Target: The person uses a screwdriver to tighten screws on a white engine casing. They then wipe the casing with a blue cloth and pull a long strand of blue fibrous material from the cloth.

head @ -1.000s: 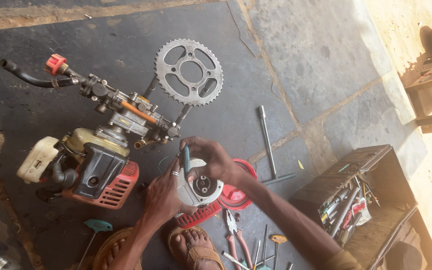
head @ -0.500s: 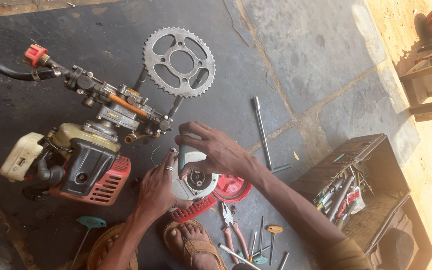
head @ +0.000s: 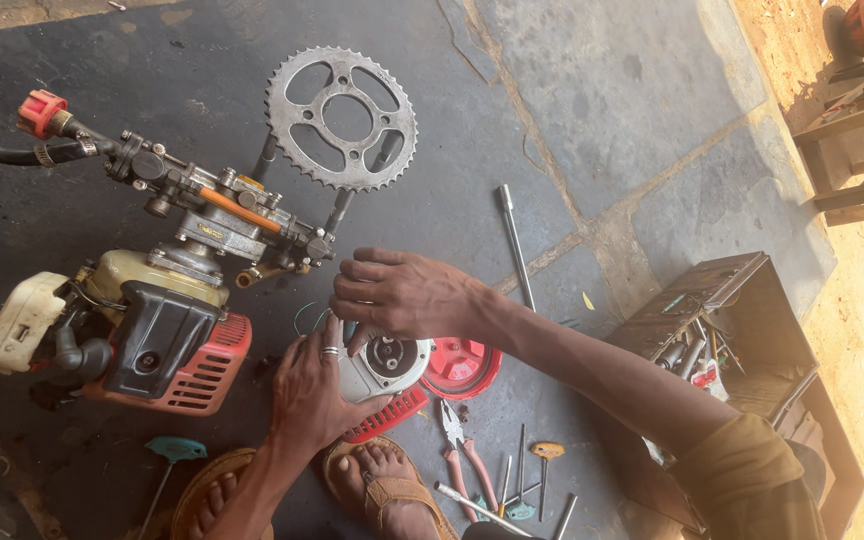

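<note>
A small grey metal engine part (head: pixel 390 362) with a round dark centre rests on the dark floor in front of my feet. My left hand (head: pixel 314 392), with a ring on one finger, grips its left side. My right hand (head: pixel 402 292) hovers over its top with fingers curled together, touching or just above it. A red round cover (head: pixel 462 366) lies right behind the part, and a red ribbed piece (head: pixel 384 414) sits under it.
A red-and-black small engine with a pump and hose (head: pixel 152 300) stands at left. A large steel sprocket (head: pixel 342 116) lies beyond. A long socket wrench (head: pixel 515 244), pliers (head: pixel 460 442), screwdrivers (head: pixel 542 468) and an open black toolbox (head: pixel 722 330) are at right.
My right hand has shifted from gripping the part's side to resting over its top. The teal-handled tool seen in that hand earlier is no longer visible. The camera moved closer.
</note>
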### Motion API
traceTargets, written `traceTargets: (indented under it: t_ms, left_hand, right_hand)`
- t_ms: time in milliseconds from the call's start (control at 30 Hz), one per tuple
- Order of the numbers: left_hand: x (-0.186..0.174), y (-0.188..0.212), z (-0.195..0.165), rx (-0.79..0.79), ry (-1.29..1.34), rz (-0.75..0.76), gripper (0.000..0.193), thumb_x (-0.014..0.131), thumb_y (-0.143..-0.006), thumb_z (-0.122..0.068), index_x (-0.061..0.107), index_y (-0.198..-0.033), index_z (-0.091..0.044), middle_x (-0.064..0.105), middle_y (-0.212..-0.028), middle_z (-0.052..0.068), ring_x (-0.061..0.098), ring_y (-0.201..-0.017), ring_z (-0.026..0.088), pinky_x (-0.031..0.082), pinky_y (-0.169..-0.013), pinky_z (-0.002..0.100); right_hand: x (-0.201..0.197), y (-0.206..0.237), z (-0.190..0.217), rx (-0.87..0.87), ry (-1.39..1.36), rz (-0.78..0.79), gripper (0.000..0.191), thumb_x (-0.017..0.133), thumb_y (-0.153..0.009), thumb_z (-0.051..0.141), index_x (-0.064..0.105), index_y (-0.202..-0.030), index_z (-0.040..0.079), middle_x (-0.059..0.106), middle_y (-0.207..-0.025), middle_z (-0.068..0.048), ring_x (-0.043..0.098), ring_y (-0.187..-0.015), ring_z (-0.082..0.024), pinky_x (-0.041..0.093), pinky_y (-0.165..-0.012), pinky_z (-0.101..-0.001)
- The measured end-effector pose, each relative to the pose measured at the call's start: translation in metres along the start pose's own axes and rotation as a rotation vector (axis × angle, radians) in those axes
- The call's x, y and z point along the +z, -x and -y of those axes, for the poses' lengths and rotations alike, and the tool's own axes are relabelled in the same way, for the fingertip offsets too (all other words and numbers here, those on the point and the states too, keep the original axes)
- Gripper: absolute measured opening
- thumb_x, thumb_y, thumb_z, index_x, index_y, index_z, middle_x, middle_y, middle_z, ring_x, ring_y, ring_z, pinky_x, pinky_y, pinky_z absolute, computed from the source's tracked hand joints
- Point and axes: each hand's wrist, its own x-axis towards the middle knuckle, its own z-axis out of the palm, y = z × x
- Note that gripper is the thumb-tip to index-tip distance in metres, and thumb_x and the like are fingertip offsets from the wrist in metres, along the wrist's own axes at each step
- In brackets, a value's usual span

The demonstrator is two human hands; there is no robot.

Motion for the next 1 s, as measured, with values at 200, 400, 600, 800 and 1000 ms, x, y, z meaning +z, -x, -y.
traceTargets:
  t_ms: [200, 400, 600, 800, 1000]
  left_hand:
    - [0.005, 0.002, 0.005, 0.047, 0.036, -0.028, 0.133, 0.093, -0.052, -0.059, 0.029, -0.147, 0.009, 0.058, -0.126, 0.028, 0.061, -0.115, 0.036, 0.046, -0.102, 0.050]
    - [0.000, 0.004, 0.004, 0.000, 0.054, -0.016, 0.131, 0.096, -0.050, -0.054, 0.033, -0.147, 0.008, 0.056, -0.129, 0.028, 0.060, -0.115, 0.038, 0.047, -0.100, 0.049]
    - [-0.001, 0.005, 0.008, 0.105, 0.078, -0.057, 0.131, 0.095, -0.049, -0.054, 0.030, -0.145, 0.008, 0.052, -0.139, 0.028, 0.055, -0.123, 0.039, 0.041, -0.105, 0.051]
    - [0.004, 0.004, 0.011, 0.059, 0.001, -0.016, 0.139, 0.089, -0.054, -0.067, 0.022, -0.151, 0.006, 0.048, -0.143, 0.028, 0.050, -0.131, 0.039, 0.034, -0.111, 0.055]
    - [0.011, 0.006, 0.009, -0.002, -0.145, 0.037, 0.145, 0.082, -0.055, -0.078, 0.018, -0.154, 0.006, 0.053, -0.132, 0.026, 0.054, -0.124, 0.037, 0.035, -0.110, 0.059]
  right_hand:
    - [0.011, 0.005, 0.005, 0.055, -0.017, -0.049, 0.049, 0.065, -0.091, 0.050, 0.067, -0.114, 0.007, 0.066, -0.112, -0.005, 0.061, -0.112, -0.022, 0.047, -0.110, -0.0393]
    - [0.014, 0.003, 0.029, 0.269, -0.014, -0.103, 0.045, 0.070, -0.091, 0.046, 0.069, -0.114, 0.008, 0.063, -0.098, -0.003, 0.061, -0.097, -0.020, 0.049, -0.099, -0.0377]
    - [-0.009, -0.005, 0.035, 0.327, 0.001, -0.056, 0.044, 0.067, -0.092, 0.050, 0.069, -0.109, 0.009, 0.065, -0.100, -0.005, 0.062, -0.101, -0.022, 0.047, -0.101, -0.0427]
    - [-0.026, -0.014, 0.012, 0.160, -0.126, 0.123, 0.046, 0.060, -0.095, 0.051, 0.069, -0.110, 0.008, 0.065, -0.103, -0.009, 0.062, -0.103, -0.026, 0.047, -0.097, -0.0429]
    - [-0.010, -0.021, 0.006, 0.080, -0.054, 0.157, 0.045, 0.062, -0.098, 0.049, 0.064, -0.096, 0.004, 0.060, -0.088, -0.009, 0.061, -0.087, -0.025, 0.052, -0.082, -0.0396]
